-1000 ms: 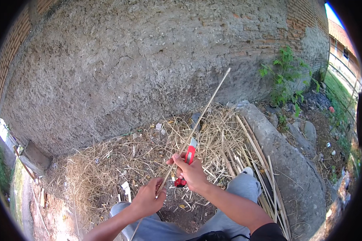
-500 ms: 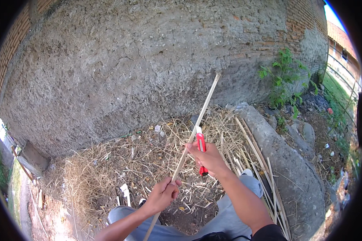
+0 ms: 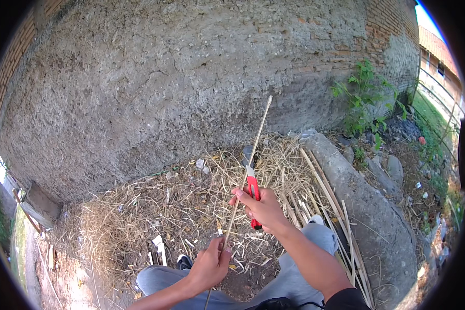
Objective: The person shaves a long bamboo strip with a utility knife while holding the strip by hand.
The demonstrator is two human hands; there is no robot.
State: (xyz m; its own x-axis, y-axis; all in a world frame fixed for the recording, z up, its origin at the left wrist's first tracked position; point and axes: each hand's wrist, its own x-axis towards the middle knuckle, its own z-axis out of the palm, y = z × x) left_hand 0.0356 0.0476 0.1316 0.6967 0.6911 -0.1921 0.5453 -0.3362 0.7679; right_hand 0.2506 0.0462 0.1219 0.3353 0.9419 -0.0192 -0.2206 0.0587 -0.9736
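A long, thin bamboo strip [image 3: 260,128] slants up and away from between my knees toward the wall. My left hand [image 3: 210,265] is closed round its lower part, with thumb and fingers pinching it. Higher up, my right hand [image 3: 266,211] grips a red box cutter [image 3: 254,192] with its blade out at the top. The right thumb presses by the strip, and the blade sits against or right beside it; contact is hard to tell. Below the left hand the strip's lower end runs down past my leg.
A rough grey wall [image 3: 155,88] stands ahead. Dry shavings [image 3: 113,227] cover the ground before it. More bamboo strips [image 3: 350,243] lean by my right leg, next to a large stone slab [image 3: 369,217]. A green plant [image 3: 364,98] grows at the wall's foot, right.
The strip has turned and shows a narrower side; its top end has shifted left. My left hand has moved slightly down and right, my right hand slightly left with the cutter.
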